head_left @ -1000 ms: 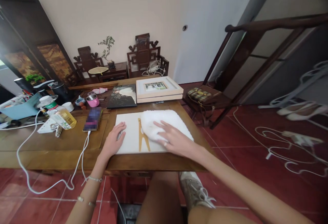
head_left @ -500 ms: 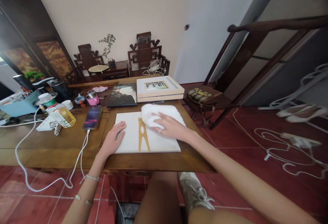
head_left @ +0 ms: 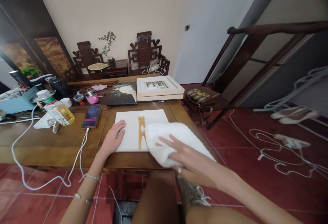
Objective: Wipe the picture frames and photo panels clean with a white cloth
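A white board (head_left: 130, 128) with a golden easel-shaped stand (head_left: 141, 131) lies flat on the wooden table (head_left: 61, 138). My left hand (head_left: 114, 140) rests open on the board's left edge, fingers flat. My right hand (head_left: 189, 161) presses a fluffy white cloth (head_left: 169, 138) on the board's near right corner, fingers spread over it. The cloth hangs past the table's front edge.
Behind the board lie a dark photo print (head_left: 123, 94) and stacked pale picture frames (head_left: 159, 88). To the left are a phone (head_left: 91, 116) on a white cable, a pink cup (head_left: 91, 97), a bottle (head_left: 57, 111) and clutter. A stool with a bag (head_left: 202, 96) stands right.
My right hand has dragged the cloth from the board's far right corner down to its near right corner and over the table edge. My left hand has stayed put.
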The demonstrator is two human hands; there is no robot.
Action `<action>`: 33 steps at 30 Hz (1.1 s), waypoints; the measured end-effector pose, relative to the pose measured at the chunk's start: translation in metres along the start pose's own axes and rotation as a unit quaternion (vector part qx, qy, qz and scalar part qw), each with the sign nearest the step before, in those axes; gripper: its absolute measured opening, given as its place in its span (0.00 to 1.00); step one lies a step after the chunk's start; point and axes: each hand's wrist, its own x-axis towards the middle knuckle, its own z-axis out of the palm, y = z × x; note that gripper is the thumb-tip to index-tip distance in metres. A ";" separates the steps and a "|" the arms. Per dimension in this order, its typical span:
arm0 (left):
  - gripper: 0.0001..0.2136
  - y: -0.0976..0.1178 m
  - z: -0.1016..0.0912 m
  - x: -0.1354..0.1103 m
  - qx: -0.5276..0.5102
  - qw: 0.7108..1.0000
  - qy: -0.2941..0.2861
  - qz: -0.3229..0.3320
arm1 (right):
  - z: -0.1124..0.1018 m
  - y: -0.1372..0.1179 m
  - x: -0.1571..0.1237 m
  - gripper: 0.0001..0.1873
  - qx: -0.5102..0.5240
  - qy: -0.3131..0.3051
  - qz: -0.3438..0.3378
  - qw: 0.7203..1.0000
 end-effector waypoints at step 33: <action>0.21 -0.001 -0.001 -0.002 0.050 0.998 -0.045 0.017 | 0.015 -0.002 0.056 0.17 0.058 0.009 -0.104 0.993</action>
